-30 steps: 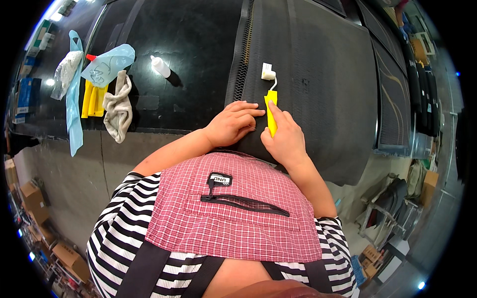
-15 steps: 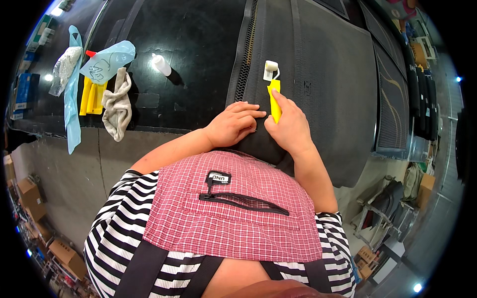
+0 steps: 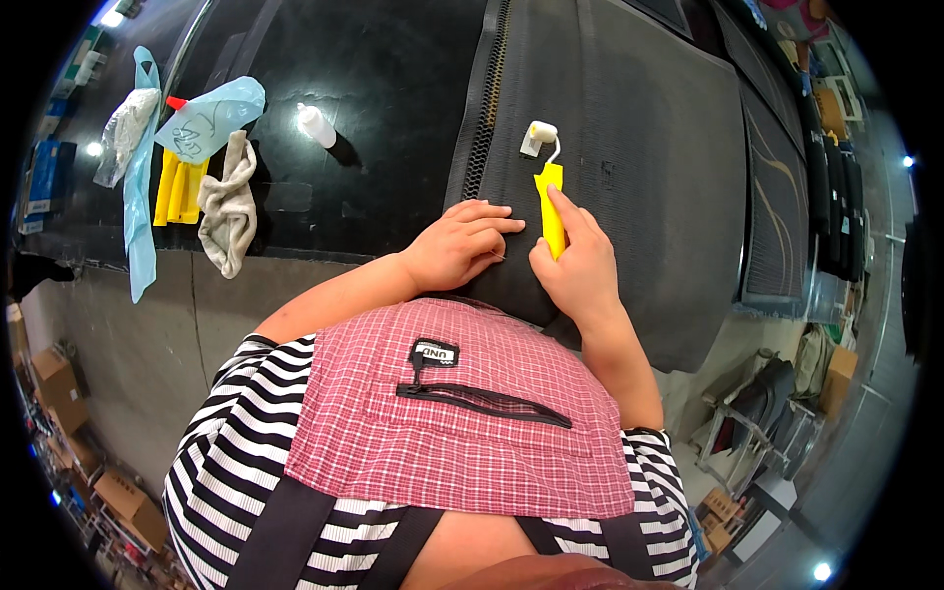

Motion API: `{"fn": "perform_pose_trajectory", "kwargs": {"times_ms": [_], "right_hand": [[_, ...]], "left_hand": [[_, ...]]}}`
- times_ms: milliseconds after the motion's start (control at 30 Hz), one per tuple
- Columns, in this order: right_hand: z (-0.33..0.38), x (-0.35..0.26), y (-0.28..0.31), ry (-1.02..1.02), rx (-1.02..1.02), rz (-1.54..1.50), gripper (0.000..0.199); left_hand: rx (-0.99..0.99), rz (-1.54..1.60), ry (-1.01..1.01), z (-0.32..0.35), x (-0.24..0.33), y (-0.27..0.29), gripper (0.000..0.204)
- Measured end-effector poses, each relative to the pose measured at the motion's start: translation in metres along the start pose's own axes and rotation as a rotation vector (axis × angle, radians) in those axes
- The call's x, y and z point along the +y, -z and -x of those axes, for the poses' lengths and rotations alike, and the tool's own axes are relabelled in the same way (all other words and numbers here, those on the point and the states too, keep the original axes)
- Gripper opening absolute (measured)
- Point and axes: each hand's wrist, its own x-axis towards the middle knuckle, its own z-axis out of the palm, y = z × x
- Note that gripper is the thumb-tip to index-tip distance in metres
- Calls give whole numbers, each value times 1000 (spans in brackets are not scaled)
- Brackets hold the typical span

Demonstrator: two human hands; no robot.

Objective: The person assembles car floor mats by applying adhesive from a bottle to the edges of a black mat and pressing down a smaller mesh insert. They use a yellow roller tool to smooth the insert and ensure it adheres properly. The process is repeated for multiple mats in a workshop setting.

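Head view: right grip (image 3: pixel 585 265) holds yellow-handled roller (image 3: pixel 551 216); left grip (image 3: pixel 454 246) and white bottle's (image 3: pixel 318 127) contents unclear.

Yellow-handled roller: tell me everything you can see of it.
The yellow-handled roller has a bright, plastic-looking handle, a thin, bent, pale rod and a small white cylindrical head. The right hand grips the handle near its lower end. The tool points forward over the dark sheet, right of the patterned strip. Its head overlaps a small white tag in view; whether it presses down cannot be told.
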Motion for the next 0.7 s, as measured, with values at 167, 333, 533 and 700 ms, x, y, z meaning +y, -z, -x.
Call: {"fn": "perform_pose_trajectory", "kwargs": {"times_ms": [167, 333, 533, 700], "right_hand": [[-6, 1, -3, -32, -19, 23, 62], [-2, 4, -5, -19, -45, 27, 64], [7, 4, -1, -1, -36, 19, 66], [21, -1, 10, 13, -26, -23, 67]], "left_hand": [[-1, 11, -1, 0, 1, 0, 8], [-7, 25, 3, -2, 1, 2, 8], [24, 131, 52, -9, 5, 8, 8], [208, 296, 263, -20, 9, 30, 8]]}}
